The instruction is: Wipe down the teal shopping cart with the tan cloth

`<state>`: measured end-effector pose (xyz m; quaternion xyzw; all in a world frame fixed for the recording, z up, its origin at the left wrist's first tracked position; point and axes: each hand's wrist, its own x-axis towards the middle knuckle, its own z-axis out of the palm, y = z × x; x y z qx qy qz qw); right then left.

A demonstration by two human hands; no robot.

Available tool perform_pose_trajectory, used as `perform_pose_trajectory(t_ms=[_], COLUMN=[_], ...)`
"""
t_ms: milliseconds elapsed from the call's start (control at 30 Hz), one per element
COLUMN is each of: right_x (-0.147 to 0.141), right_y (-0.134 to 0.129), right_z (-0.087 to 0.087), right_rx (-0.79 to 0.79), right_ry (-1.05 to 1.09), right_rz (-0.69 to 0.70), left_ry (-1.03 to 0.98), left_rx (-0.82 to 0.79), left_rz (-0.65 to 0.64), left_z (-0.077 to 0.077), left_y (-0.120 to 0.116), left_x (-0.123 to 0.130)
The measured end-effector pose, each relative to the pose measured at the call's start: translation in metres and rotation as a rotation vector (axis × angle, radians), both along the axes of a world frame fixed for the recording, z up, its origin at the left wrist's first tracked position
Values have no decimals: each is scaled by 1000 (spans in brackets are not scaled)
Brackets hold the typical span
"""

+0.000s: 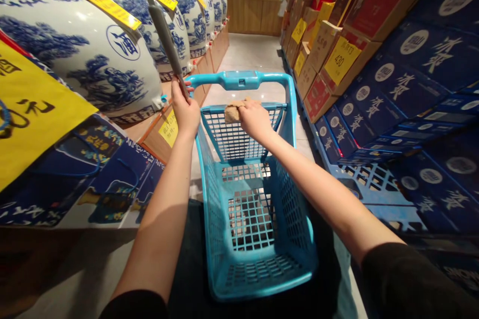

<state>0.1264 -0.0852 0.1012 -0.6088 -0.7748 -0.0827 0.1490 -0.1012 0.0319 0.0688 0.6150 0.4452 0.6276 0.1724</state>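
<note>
A blue plastic shopping basket [220, 184] with lattice sides takes up the middle of the view, its inside showing nothing but the grid floor. My left hand [185, 109] is wrapped round a grey pole [164, 35] at the left corner of the basket's blue handle frame [209, 79]. The pole slants up and to the left. In my right hand [256, 118] is a crumpled brown cloth [233, 111], pressed on the top rim of the basket's far lattice panel. The fingertips of my right hand are partly hidden by the cloth.
Large blue-and-white jars [93, 55] with yellow signs line the left on a wooden ledge [149, 134]. Stacked blue boxes [374, 89] and brown cartons [318, 50] stand at the right on a blue pallet [392, 209]. A tiled aisle [250, 52] runs to a wooden counter [254, 12].
</note>
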Motion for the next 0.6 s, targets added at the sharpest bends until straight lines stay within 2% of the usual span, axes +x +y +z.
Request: perform_pose_trajectory(t_ms=[133,267,400,600], right_x=[39,46,22,-37], right_y=[-17,-17,-4,9], right_z=[10,17,18,18], right_rx=[-46,-80,-88,-63], right_ry=[-61,-74,-31,-43], right_rz=[-182,-238,-171,-25], left_ry=[-9,-13,16,52], left_rx=[-5,-36,-64,-74], left_rz=[-15,-16,15,56], left_z=[0,2,2,3], left_y=[1,-3,-4,-4], left_x=[3,10,13,11])
